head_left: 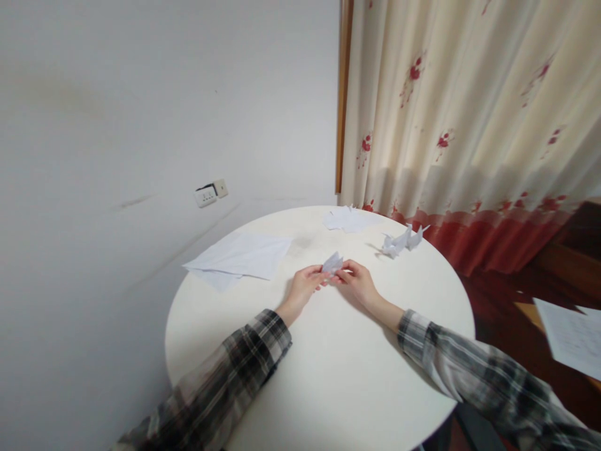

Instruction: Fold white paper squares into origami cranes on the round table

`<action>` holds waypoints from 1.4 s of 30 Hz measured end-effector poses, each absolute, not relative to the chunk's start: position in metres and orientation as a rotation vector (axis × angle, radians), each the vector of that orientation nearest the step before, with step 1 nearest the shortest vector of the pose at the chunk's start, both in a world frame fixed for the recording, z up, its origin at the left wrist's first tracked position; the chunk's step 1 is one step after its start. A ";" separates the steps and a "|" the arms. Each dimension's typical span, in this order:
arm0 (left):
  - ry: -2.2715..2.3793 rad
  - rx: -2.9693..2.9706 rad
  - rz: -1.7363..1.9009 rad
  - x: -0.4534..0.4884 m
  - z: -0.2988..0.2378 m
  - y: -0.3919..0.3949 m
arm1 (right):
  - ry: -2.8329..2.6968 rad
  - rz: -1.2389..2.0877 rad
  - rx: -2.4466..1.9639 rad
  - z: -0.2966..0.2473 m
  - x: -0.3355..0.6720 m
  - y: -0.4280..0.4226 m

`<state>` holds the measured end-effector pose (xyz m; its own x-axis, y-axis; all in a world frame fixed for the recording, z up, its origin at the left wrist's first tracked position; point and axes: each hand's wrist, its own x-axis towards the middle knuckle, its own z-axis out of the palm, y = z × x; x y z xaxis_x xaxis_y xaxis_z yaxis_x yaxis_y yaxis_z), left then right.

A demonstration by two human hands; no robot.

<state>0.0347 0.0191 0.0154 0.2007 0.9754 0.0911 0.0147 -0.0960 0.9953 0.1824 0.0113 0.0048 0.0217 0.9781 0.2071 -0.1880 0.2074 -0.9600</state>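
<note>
A small folded piece of white paper [333, 262] is held just above the round white table [328, 376], near its middle. My left hand [306, 285] pinches its left side and my right hand [357, 280] pinches its right side. Both hands have fingers closed on the paper. Plaid sleeves cover both forearms.
A stack of white paper sheets [244, 258] lies at the table's left, overhanging the edge. Folded paper cranes [401, 241] stand at the back right, and flat folded paper [346, 219] lies at the far edge. A wall, a floral curtain [469, 125] and a dark floor surround the table.
</note>
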 end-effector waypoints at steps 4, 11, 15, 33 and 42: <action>0.908 1.270 1.226 0.036 0.018 0.015 | -1.186 1.110 -0.878 0.006 0.179 0.010; 0.921 1.268 1.259 0.038 0.019 0.014 | -1.185 1.058 -0.946 0.007 0.179 0.011; 0.942 1.248 1.216 0.041 0.024 0.011 | -1.182 1.000 -1.007 0.007 0.177 0.011; 1.031 1.502 1.231 0.034 0.006 0.031 | -1.333 0.901 -1.052 0.006 0.180 0.011; 0.986 1.572 1.173 0.032 0.002 0.034 | -1.437 0.821 -1.103 0.006 0.179 0.008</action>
<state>0.0320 0.0340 0.0022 0.2279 0.9432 0.2418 0.0759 -0.2648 0.9613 0.1787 0.0084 0.0065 0.0268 0.9407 0.3382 0.1863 0.3277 -0.9262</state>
